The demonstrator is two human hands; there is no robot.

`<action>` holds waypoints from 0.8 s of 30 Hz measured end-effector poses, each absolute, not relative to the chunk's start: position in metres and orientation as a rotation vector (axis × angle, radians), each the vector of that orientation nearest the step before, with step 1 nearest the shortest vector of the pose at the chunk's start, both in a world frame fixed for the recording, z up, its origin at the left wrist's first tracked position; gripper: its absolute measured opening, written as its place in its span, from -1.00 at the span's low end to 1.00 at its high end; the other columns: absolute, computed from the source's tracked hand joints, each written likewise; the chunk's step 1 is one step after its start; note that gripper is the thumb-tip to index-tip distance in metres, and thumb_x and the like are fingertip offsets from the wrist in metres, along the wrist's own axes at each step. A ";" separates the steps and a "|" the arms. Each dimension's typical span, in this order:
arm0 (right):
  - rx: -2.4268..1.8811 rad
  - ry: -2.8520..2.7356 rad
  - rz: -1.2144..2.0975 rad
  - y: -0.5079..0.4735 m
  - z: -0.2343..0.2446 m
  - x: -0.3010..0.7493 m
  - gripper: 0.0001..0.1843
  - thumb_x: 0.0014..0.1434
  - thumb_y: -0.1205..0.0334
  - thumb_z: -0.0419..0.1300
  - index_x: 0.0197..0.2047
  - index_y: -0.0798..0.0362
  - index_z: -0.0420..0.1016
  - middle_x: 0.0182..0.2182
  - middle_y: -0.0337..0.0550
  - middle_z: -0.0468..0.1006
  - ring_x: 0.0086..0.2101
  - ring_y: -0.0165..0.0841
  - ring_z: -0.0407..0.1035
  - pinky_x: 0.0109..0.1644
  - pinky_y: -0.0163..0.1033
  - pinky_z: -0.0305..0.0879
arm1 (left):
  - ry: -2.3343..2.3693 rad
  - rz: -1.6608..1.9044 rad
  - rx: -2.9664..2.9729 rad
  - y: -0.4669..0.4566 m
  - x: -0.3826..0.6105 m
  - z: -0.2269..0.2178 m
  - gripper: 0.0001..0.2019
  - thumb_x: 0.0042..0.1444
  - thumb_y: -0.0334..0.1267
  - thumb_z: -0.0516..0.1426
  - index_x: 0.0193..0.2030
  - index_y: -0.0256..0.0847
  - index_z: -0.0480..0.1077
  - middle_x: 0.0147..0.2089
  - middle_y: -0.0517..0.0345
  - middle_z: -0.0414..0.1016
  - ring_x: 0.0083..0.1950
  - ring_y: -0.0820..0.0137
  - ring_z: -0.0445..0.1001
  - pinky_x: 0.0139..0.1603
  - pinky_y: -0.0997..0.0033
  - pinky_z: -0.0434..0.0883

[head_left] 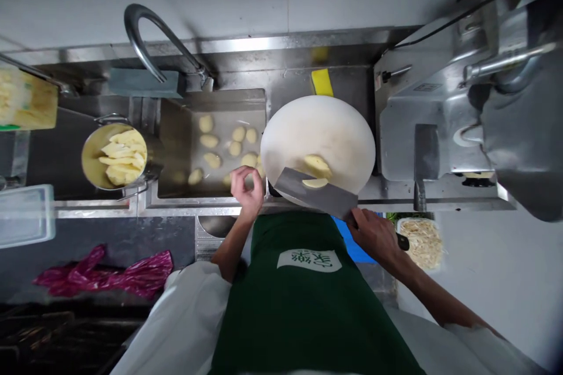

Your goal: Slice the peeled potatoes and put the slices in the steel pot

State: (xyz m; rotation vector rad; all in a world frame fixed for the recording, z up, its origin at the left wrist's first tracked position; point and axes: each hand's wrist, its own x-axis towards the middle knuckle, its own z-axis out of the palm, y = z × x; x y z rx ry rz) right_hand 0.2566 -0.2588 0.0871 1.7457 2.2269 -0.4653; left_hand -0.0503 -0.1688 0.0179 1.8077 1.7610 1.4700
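My right hand (373, 233) is closed around the handle of a cleaver (338, 200). Its broad blade lies over the near edge of a round white cutting board (285, 129). One pale potato slice (315, 183) rests on the blade. Just beyond it, a cut peeled potato (317, 165) lies on the board. Left of the board, my left hand (247, 190) hovers at the sink's front edge, fingers curled and thumb meeting the forefinger in a loop; nothing shows in it. Several peeled potatoes (209, 140) lie in water in the sink (176, 129) beside that hand.
Left of the sink, a metal pot (90, 155) holds potato pieces. A curved faucet (145, 41) arches at the back. Behind the board is a yellow sponge (322, 82). At right stands a metal slicing machine (400, 140) with a second cleaver (426, 152) on it.
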 end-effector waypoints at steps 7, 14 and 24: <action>1.715 2.508 -0.206 -0.241 0.081 0.270 -0.70 0.23 0.10 0.03 -0.15 0.12 0.45 -0.43 -0.06 0.52 -0.37 -0.33 0.34 -0.36 -0.29 -0.03 | 0.786 0.357 2.566 -0.167 0.013 0.062 -0.51 0.26 -0.02 0.02 0.25 -0.21 0.18 0.32 -0.04 0.17 0.35 0.15 0.12 0.31 0.02 0.19; 2.006 2.295 -0.272 -0.253 0.086 0.338 -0.72 0.23 0.09 0.01 -0.19 0.05 0.46 -0.42 -0.11 0.54 -0.44 -0.34 0.38 -0.42 -0.31 -0.04 | 1.115 0.693 2.293 -0.165 -0.029 0.004 -0.64 0.33 -0.33 -0.16 0.15 -0.16 0.29 0.14 0.01 0.40 0.13 0.32 0.38 0.18 0.18 0.36; 2.353 2.082 -0.694 -0.264 0.031 0.372 -0.67 0.19 0.00 0.02 -0.26 0.05 0.47 -0.50 -0.13 0.54 -0.47 -0.32 0.40 -0.40 -0.31 0.09 | 1.818 0.905 1.851 -0.157 0.048 -0.056 -0.49 0.33 -0.02 -0.13 0.29 -0.29 0.14 0.25 -0.19 0.23 0.30 0.15 0.17 0.30 0.02 0.14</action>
